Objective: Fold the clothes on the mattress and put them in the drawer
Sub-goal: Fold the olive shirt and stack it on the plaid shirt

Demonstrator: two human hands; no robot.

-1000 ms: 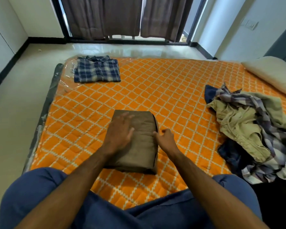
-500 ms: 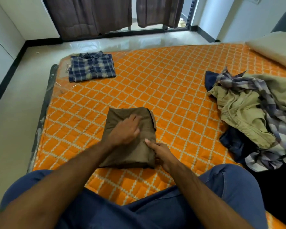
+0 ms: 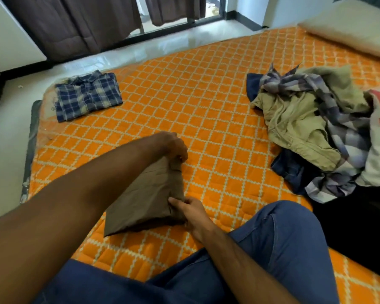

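Between my two hands lies the folded brown garment [image 3: 147, 198], resting on the orange quilted mattress [image 3: 206, 110] just ahead of my knees. My left hand [image 3: 173, 145] reaches across to the garment's far end, fingers curled down over its upper corner and gripping the cloth there. My right hand [image 3: 192, 212] is at the near right corner, thumb on top and fingers tucked under the edge, pinching the fold. Both hands are clamped on the same bundle, one at each end of its right side, and the far end looks lifted a little under the left hand, though I cannot tell how much of it is off the mattress.

Well beyond my left hand, toward the far left corner of the mattress, a blue plaid shirt [image 3: 88, 95] lies folded flat. Off to the right of my right hand, well apart from it, sits a heap of unfolded clothes [image 3: 316, 132]: khaki, dark blue, grey plaid and a pale piece with red on it. Past that heap, a pale pillow [image 3: 349, 25] rests at the mattress's far right edge.
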